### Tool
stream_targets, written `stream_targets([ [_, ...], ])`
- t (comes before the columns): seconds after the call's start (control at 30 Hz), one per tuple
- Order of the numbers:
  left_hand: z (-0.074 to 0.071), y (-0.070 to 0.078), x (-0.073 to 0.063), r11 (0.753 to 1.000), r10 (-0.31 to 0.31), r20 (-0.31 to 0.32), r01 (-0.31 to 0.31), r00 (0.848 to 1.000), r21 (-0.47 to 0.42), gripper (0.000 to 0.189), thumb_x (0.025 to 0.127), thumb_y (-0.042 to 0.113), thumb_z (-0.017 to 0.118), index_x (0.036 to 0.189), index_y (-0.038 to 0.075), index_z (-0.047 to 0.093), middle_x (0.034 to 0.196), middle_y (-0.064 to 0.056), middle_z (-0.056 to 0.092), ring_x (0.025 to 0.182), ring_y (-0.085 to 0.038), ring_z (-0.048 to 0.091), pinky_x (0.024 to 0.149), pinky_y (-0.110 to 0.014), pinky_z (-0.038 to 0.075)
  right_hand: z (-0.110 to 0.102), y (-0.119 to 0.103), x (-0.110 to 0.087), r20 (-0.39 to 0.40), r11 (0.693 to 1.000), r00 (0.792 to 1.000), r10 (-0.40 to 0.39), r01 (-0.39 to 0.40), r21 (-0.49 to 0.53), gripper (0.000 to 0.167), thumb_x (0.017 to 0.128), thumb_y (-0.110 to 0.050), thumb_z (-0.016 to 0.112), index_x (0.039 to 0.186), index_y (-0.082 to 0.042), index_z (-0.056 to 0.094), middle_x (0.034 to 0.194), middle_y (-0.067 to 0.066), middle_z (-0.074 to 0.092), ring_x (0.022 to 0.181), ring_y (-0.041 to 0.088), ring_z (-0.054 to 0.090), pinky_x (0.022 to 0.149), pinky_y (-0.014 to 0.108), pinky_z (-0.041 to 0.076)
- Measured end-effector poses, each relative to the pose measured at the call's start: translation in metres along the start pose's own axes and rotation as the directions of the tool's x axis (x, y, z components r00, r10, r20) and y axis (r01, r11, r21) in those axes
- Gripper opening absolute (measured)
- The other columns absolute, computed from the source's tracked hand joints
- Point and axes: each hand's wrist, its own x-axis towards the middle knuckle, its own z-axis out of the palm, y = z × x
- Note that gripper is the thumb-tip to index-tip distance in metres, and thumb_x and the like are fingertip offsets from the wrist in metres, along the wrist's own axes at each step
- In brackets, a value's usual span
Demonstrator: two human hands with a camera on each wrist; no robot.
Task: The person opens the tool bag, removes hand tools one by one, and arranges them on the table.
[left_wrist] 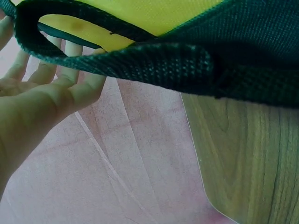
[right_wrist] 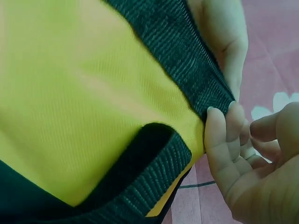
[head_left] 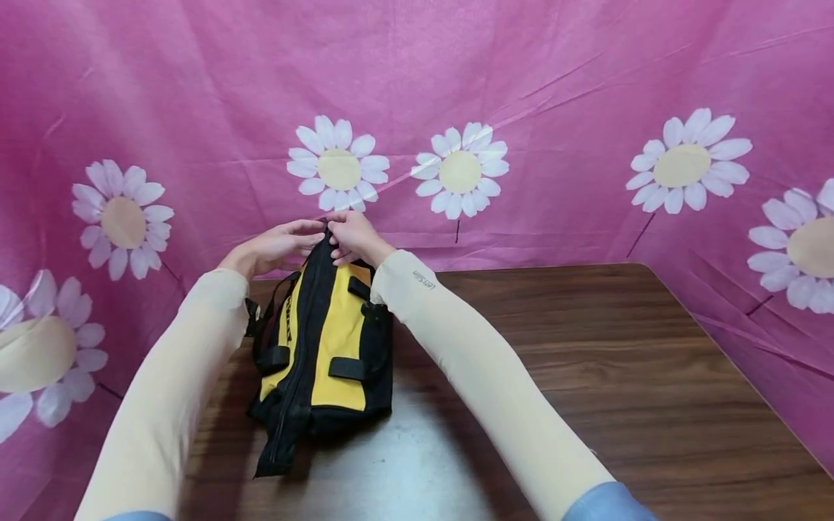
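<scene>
- One pink cloth [head_left: 554, 58] hangs behind and around the work, with six white daisies [head_left: 339, 170] showing in the head view.
- One wooden table [head_left: 554, 318], brown and grained, lies in front of it.
- One bag [head_left: 340, 325], yellow and black, is on the left part of the table, its far end between the hands.
- Two pale sleeves [head_left: 482, 362] cover the forearms, one on each side of the bag.
- Two hands: the right hand [head_left: 355, 237] has its fingers bent, seemingly pinching the bag's far tip; the left hand [head_left: 276, 246] lies on the opposite side, fingers fairly straight and loose against that end (whether its thumb grips anything, I cannot tell).
- Two black handles, one per side: the right handle [head_left: 347, 367] and the left handle [head_left: 274, 359].
- One black zipper strip [head_left: 314, 311] runs along the top to one near tab [head_left: 276, 456]. By my judgement the zipper looks closed along most of its visible length; what is left seems to be the far tip, where fingers hide whether it is fastened. No slider can be made out.
</scene>
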Motion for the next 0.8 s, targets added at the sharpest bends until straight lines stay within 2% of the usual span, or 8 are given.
stream_targets([
  [0.13, 0.001, -0.001, 0.001, 1.0, -0.02, -0.025, 0.02, 0.999, -0.009, 0.064, 0.105, 0.036, 0.056, 0.159, 0.014, 0.03, 0.152, -0.014, 0.044, 0.139, -0.031, 0.042, 0.115, -0.054, 0.03, 0.001, 0.004, 0.006, -0.037, 0.999, 0.999, 0.009, -0.011, -0.05, 0.043, 0.109, -0.016, 0.043, 0.153, -0.016, 0.045, 0.073, 0.006, 0.051, 0.046, 0.015, 0.051, 0.049, 0.032, 0.055],
  [0.27, 0.0, -0.006, -0.001, 0.999, -0.043, -0.033, 0.043, 0.999, 0.006, 0.066, 0.104, 0.039, 0.057, 0.157, 0.011, 0.031, 0.144, -0.01, 0.053, 0.132, -0.026, 0.051, 0.111, -0.048, 0.037, 0.002, 0.01, 0.009, -0.021, 0.988, 0.999, -0.029, 0.026, -0.15, 0.042, 0.109, -0.017, 0.044, 0.15, -0.021, 0.05, 0.066, 0.004, 0.047, 0.044, 0.014, 0.046, 0.046, 0.031, 0.052],
  [0.4, 0.0, -0.011, -0.005, 0.997, -0.066, -0.038, 0.068, 0.997, 0.04, 0.06, 0.105, 0.033, 0.057, 0.156, 0.009, 0.035, 0.139, -0.005, 0.057, 0.121, -0.02, 0.06, 0.105, -0.043, 0.044, 0.003, 0.014, 0.01, 0.027, 0.925, 0.995, -0.093, 0.096, -0.368, 0.043, 0.108, -0.018, 0.04, 0.147, -0.026, 0.055, 0.055, 0.001, 0.04, 0.04, 0.015, 0.04, 0.044, 0.031, 0.048],
  [0.47, 0.0, -0.012, -0.005, 0.996, -0.061, -0.039, 0.063, 0.997, 0.06, 0.058, 0.105, 0.03, 0.058, 0.155, 0.009, 0.037, 0.141, -0.007, 0.057, 0.118, -0.02, 0.061, 0.105, -0.044, 0.044, 0.003, 0.015, 0.012, 0.036, 0.868, 0.991, -0.128, 0.129, -0.479, 0.041, 0.108, -0.019, 0.037, 0.143, -0.026, 0.058, 0.054, 0.0, 0.039, 0.039, 0.014, 0.037, 0.044, 0.031, 0.046],
  [0.5, 0.001, -0.012, -0.005, 0.996, -0.054, -0.038, 0.056, 0.998, 0.067, 0.059, 0.105, 0.029, 0.059, 0.155, 0.009, 0.037, 0.143, -0.008, 0.056, 0.119, -0.021, 0.061, 0.105, -0.045, 0.044, 0.002, 0.015, 0.013, 0.035, 0.85, 0.99, -0.137, 0.136, -0.509, 0.04, 0.108, -0.02, 0.037, 0.141, -0.026, 0.059, 0.054, 0.0, 0.039, 0.039, 0.014, 0.036, 0.044, 0.031, 0.046],
  [0.63, 0.001, -0.009, -0.001, 0.995, -0.049, -0.039, 0.052, 0.998, 0.09, 0.064, 0.104, 0.03, 0.06, 0.158, 0.009, 0.034, 0.151, -0.013, 0.049, 0.12, -0.021, 0.058, 0.105, -0.046, 0.042, 0.0, 0.016, 0.017, 0.021, 0.814, 0.983, -0.18, 0.161, -0.558, 0.031, 0.109, -0.027, 0.039, 0.13, -0.021, 0.062, 0.062, 0.003, 0.047, 0.044, 0.015, 0.044, 0.048, 0.033, 0.052],
  [0.8, 0.0, -0.009, 0.004, 0.992, -0.07, -0.058, 0.076, 0.996, 0.101, 0.061, 0.105, 0.029, 0.058, 0.157, 0.008, 0.036, 0.146, -0.011, 0.055, 0.109, -0.015, 0.063, 0.094, -0.037, 0.049, -0.001, 0.02, 0.019, -0.045, 0.836, 0.967, -0.249, 0.191, -0.514, 0.025, 0.108, -0.032, 0.049, 0.117, -0.015, 0.065, 0.071, 0.007, 0.057, 0.053, 0.016, 0.055, 0.051, 0.032, 0.055],
])
